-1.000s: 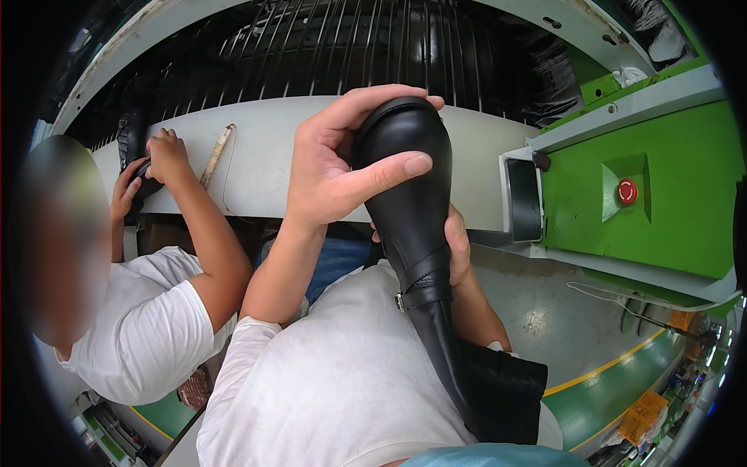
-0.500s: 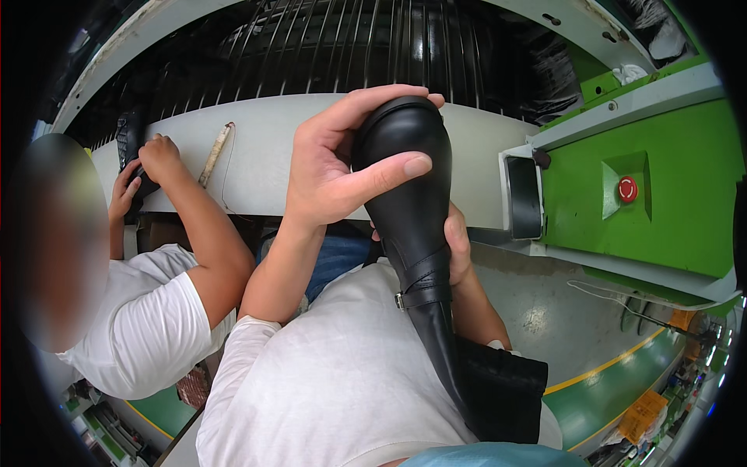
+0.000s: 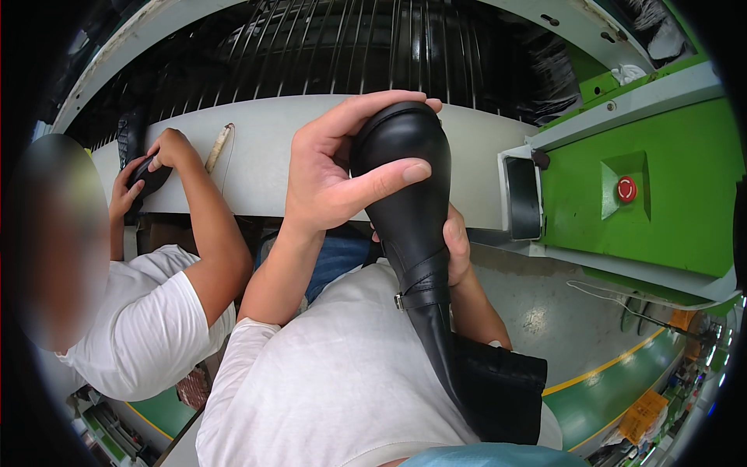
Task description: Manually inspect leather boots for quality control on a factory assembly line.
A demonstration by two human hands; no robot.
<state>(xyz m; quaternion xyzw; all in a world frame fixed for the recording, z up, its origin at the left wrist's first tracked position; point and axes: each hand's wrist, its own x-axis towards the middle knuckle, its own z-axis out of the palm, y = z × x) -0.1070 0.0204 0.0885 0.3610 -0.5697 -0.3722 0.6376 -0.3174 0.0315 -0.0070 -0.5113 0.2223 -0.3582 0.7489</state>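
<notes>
A black leather boot with a strap and a small metal buckle at the ankle is held up in front of my chest, toe pointing away from me. Around its toe wraps my left hand, the thumb lying across the top and the fingers over the front edge. My right hand grips the boot from beneath on the right side; most of its fingers are hidden behind it. The shaft of the boot hangs down toward my right forearm and lower body.
Beyond the boot runs a pale worktable with a whitish stick on it, backed by metal rollers. A co-worker at left handles a dark shoe. At right stands a green machine with a red button.
The boot's toe has dipped very slightly toward me, with my left hand moving along. At left, the co-worker's hand has shifted on the shoe, showing more of it.
</notes>
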